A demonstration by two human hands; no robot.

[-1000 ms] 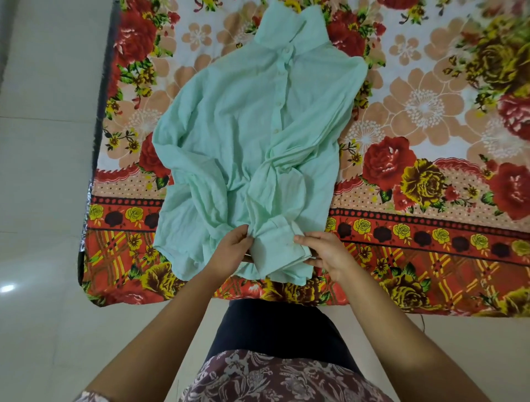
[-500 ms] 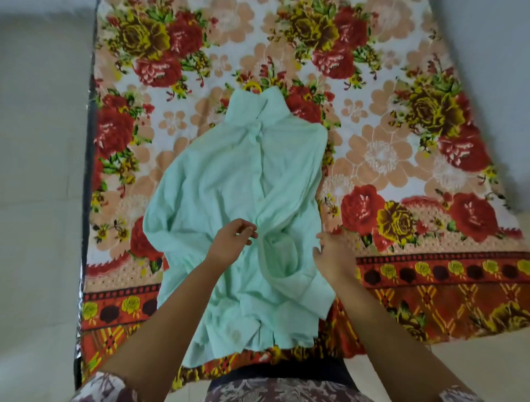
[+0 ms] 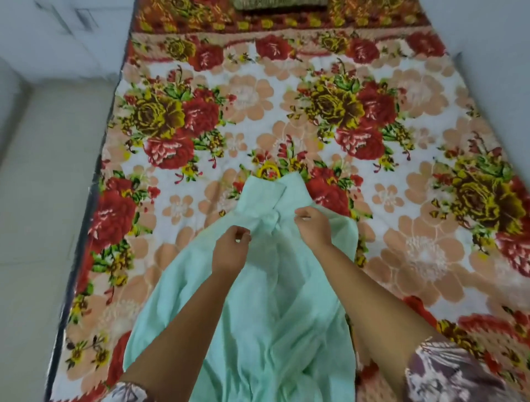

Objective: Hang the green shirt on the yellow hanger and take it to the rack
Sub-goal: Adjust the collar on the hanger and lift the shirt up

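Observation:
The pale green shirt (image 3: 266,301) lies front up on the floral bed sheet (image 3: 315,94), collar pointing away from me. The yellow hanger's hook (image 3: 268,171) pokes out beyond the collar; the rest of the hanger is hidden inside the shirt. My left hand (image 3: 231,252) pinches the shirt front just below the collar, on the left of the placket. My right hand (image 3: 314,226) has curled fingers on the fabric at the right of the placket, close to the top button.
The bed fills most of the view, with its left edge (image 3: 94,201) dropping to a pale tiled floor (image 3: 37,201). A greenish cushion (image 3: 279,3) sits at the far end of the bed. White walls stand at left and right.
Both hands have moved from the shirt's hem up to the chest just below the collar. My view has shifted forward over the bed, and the hanger's hook now shows above the collar.

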